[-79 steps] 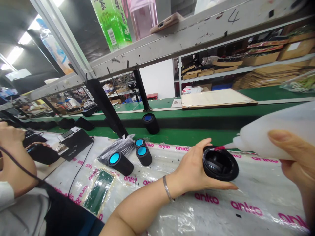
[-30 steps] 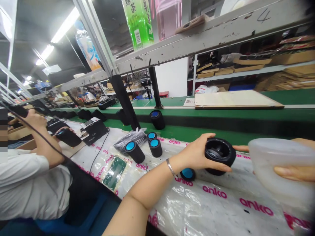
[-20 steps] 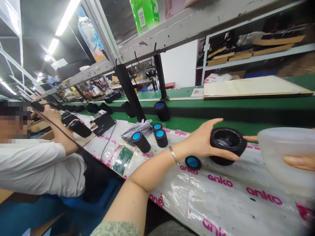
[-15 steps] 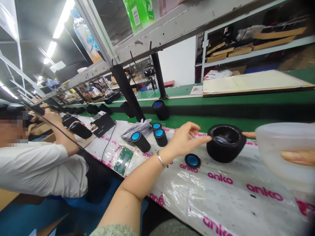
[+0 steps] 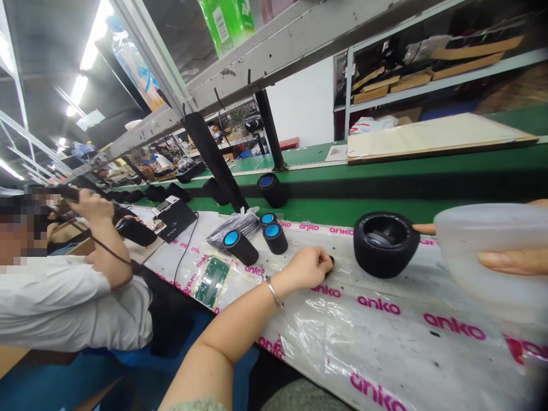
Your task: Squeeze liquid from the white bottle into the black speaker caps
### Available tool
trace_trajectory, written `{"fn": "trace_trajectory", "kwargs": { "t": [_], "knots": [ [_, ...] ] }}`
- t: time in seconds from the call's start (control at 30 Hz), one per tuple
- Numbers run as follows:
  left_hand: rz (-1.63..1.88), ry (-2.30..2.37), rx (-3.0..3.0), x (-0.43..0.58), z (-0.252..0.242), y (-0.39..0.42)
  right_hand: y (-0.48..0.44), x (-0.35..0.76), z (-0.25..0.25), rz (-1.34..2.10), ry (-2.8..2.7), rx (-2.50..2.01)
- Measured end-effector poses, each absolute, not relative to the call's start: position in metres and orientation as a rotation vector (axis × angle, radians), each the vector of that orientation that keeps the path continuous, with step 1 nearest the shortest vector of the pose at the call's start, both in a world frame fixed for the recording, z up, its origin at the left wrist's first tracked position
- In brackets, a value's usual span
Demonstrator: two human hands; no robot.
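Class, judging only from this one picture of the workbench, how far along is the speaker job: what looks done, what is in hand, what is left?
Done: three capped speakers stand on the plastic sheet. In hand: the left hand closes on a small round cap, mostly hidden; the right hand holds a squeeze bottle and touches the open black shell. Left: that shell has no blue cap yet.

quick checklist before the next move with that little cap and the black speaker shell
1. Left hand closed on the small cap: ok, though the cap is mostly hidden.
2. Black speaker shell resting on the plastic sheet, open end up: ok.
3. Right hand gripping the translucent squeeze bottle: ok.
4. Right fingertip steadying the shell's far side: cannot tell if it is touching.
5. Glue inside the shell's rim: cannot tell.
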State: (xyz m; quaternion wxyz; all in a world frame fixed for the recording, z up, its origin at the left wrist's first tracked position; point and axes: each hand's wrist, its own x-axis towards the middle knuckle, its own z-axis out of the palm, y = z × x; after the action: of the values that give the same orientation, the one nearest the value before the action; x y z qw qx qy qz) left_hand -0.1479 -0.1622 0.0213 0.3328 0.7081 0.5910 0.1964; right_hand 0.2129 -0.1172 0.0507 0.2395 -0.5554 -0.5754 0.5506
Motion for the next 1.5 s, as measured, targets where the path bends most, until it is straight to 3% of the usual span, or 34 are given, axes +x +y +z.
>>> {"fn": "trace_trajectory", "kwargs": {
  "t": [0.17, 0.33, 0.5, 0.8, 1.17, 1.5],
  "knots": [
    [1.011, 1.537, 1.809, -0.142, 0.051, -0.154, -0.114, 0.208, 0.051, 1.481, -1.647, -1.438],
    [1.501, 1.018, 2.229, -0.114, 0.071, -0.155, -0.108, 0.209, 0.045, 1.517, -1.68, -1.281],
    [1.453, 0.879, 2.623, -0.101, 0.067, -0.153, -0.107, 0.21, 0.043, 1.589, -1.889, -1.17],
    [1.326, 0.858, 2.798, -0.104, 0.066, -0.152, -0.128, 0.134, 0.089, 1.508, -1.49, -0.946],
    [1.098, 0.952, 2.884, -0.106, 0.069, -0.153, -0.096, 0.23, 0.03, 1.537, -1.96, -1.169],
    [0.978, 0.98, 2.966, -0.107, 0.072, -0.155, -0.097, 0.223, 0.031, 1.535, -1.96, -1.126]
  ]
}}
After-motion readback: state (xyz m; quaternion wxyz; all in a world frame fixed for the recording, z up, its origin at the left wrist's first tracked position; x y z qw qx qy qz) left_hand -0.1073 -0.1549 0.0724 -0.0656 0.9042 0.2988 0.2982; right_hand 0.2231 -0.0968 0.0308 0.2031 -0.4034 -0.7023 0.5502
